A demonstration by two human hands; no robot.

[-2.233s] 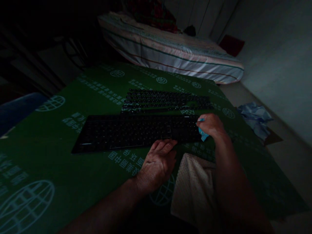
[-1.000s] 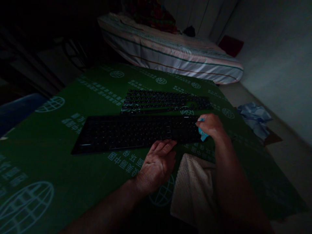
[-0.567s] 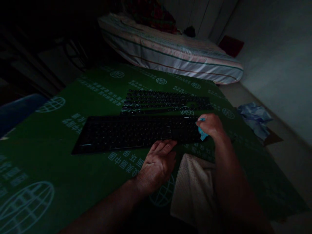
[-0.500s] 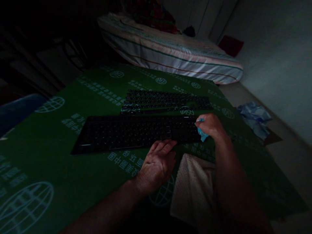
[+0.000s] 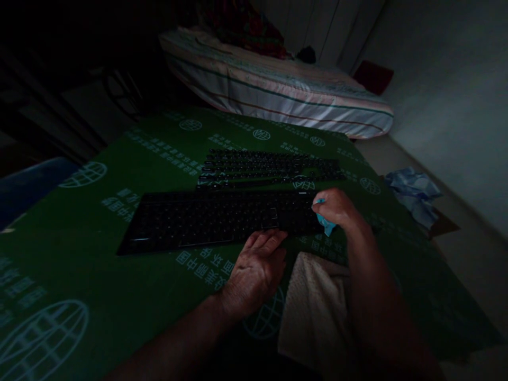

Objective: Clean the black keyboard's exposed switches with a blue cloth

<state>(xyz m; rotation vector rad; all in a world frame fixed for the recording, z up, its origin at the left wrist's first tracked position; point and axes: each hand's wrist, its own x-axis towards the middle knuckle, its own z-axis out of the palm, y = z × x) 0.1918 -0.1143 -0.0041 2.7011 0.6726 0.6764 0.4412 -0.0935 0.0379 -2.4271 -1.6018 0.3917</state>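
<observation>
A black keyboard (image 5: 198, 219) lies across the green-covered table, small pale dots showing over its surface. My left hand (image 5: 257, 264) rests at its front edge, fingers stretched forward and lying flat on the rim. At the keyboard's right end, my right hand (image 5: 335, 206) is closed around a small light-blue cloth (image 5: 326, 225), part of which hangs out below the fingers. Behind the keyboard, loose black keycaps (image 5: 254, 164) are laid out in several rows. The dim light hides fine detail on the keys.
A beige towel (image 5: 309, 307) lies at the table's near edge, between my forearms. The green tablecloth (image 5: 130, 296) carries white globe prints. Beyond the table stands a bed (image 5: 286, 100) with a striped sheet. Crumpled blue-white material (image 5: 413, 188) lies on the right.
My right hand has shifted slightly left along the keyboard's right end with the blue cloth. My left hand has stayed on the front edge.
</observation>
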